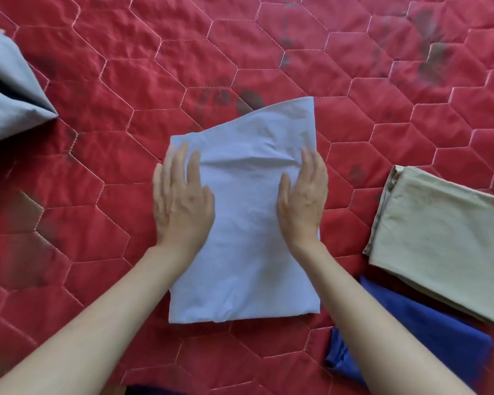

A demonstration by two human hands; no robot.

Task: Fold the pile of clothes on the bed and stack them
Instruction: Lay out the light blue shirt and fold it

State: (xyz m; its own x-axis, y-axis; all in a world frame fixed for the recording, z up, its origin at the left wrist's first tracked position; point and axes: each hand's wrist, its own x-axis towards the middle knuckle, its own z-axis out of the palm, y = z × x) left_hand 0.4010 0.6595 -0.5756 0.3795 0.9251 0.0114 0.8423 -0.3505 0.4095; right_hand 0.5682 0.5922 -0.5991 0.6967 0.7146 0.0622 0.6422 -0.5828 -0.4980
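We see our left hand (183, 201) and right hand (303, 201) lying flat, fingers straight, on the folded pale blue garment (246, 252) mid-quilt (126, 81); beside it, a folded beige garment (445, 246) overlaps a blue one (439, 337).

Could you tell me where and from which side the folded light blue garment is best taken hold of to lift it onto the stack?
Probably by its two long side edges. The folded light blue garment lies flat, long axis running away from the person, with the left hand and right hand already at those edges. Sliding fingers under from left and right should keep the folds together; the far top edge looks loose and raised.
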